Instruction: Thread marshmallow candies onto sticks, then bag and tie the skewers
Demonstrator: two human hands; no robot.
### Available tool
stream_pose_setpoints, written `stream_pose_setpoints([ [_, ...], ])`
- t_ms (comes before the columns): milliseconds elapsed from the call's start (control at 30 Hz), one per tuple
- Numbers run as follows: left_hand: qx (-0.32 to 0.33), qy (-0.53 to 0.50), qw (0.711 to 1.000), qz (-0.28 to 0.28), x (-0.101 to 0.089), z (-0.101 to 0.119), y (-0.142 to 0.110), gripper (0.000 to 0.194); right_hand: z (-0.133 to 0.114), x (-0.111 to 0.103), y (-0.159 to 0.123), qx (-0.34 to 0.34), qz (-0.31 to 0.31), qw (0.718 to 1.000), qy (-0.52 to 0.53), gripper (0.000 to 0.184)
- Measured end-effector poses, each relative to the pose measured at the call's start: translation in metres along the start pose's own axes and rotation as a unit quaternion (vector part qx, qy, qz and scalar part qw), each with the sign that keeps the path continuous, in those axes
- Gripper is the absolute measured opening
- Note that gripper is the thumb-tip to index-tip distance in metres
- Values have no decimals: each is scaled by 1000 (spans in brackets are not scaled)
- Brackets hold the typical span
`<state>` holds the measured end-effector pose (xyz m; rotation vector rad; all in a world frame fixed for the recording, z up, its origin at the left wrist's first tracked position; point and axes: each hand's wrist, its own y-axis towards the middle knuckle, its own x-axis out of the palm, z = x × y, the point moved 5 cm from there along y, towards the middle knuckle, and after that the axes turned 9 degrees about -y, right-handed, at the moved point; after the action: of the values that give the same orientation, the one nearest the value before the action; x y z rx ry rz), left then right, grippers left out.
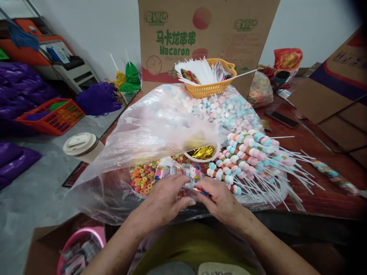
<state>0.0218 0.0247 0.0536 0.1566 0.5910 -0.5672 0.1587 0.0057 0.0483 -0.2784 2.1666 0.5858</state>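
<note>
A clear plastic bag with colourful print [177, 171] lies in front of me, over ring-shaped candies [142, 176]. My left hand [169, 196] curls over its near edge, thumb held apart from the fingers. My right hand [219, 196] is closed in a pinch at the bag's right end. A small red and blue strip shows between its fingers; whether it belongs to the bag I cannot tell. Just right of that hand lies a pile of marshmallow skewers [249, 156] on white sticks. Behind the bag, a white bowl [204, 159] holds gold twist ties [203, 152].
A large clear plastic sheet [149, 126] partly covers loose marshmallows [226, 110]. A yellow basket [205, 91] of white sticks stands at the back before a cardboard box [177, 23]. A lidded cup [82, 145] is at left, a phone [282, 118] at right. Below left sits a pink tub [99, 233].
</note>
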Motion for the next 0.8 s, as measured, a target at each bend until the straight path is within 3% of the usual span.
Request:
stream_pose_setpoints([
  [67,-41,-84,996,0,10,-5,0,16,-1,2,0,-18,3,999,-35,26],
  [133,-68,-155,986,-6,21,-10,0,21,3,1,-1,-5,-1,999,-47,34],
  [200,-48,-155,987,-12,26,-13,3,26,13,-8,-5,31,-7,998,-48,39],
  [267,-6,-110,994,-4,26,-15,6,29,32,-30,-12,99,25,989,-103,41],
  [300,15,-89,996,9,23,-15,7,31,43,-43,-17,141,48,976,-161,40],
  [367,59,-71,995,43,17,-16,10,33,64,-68,-29,205,56,914,-344,33],
  [433,105,-71,990,67,11,-14,11,34,85,-80,-40,249,-18,846,-472,25],
  [500,146,-65,984,77,8,-9,12,33,100,-84,-50,272,-82,811,-512,22],
  [533,160,-58,982,78,7,-7,12,33,103,-87,-54,271,-83,812,-510,23],
  [600,183,-38,979,78,6,-3,11,31,97,-97,-56,220,-12,854,-471,23],
  [700,224,-6,970,90,2,3,9,24,68,-116,-59,49,138,926,-348,18],
  [800,265,12,958,111,-3,10,7,15,46,-122,-64,-51,162,934,-313,24],
])
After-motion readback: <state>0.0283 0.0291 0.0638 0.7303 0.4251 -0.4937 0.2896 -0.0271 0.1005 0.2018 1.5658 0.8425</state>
